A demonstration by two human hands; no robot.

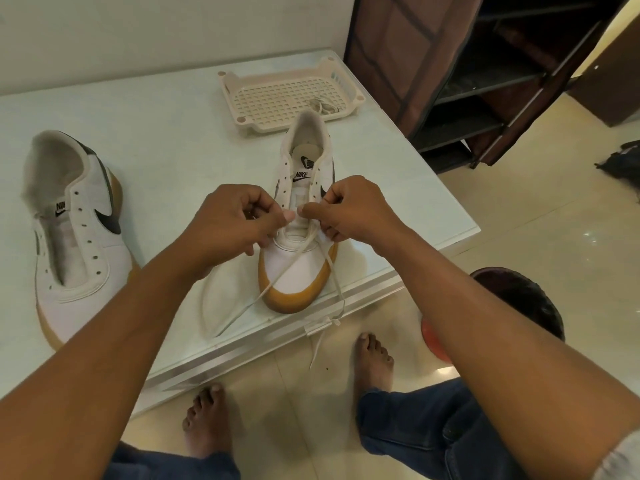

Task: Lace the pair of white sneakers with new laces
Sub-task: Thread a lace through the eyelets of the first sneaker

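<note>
To draw the lace (284, 270) even thru the lowest eyelets, pinching it w/ L hand (235, 220) & R hand (349, 209) over the tongue of the centre sneaker (306, 273), loose ends trailing past its toe, 2nd sneaker (83, 237) unlaced well left of it.

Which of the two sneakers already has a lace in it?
The middle sneaker, with a white lace trailing over its toe; the left sneaker shows only empty eyelets.

One wide-angle view from the person's head looks forward and steeply down on the pale green glass-topped table (156, 126), near enough that both forearms (104, 341) fill the lower frame. The cream tiled floor (519, 237) shows lower right.
</note>
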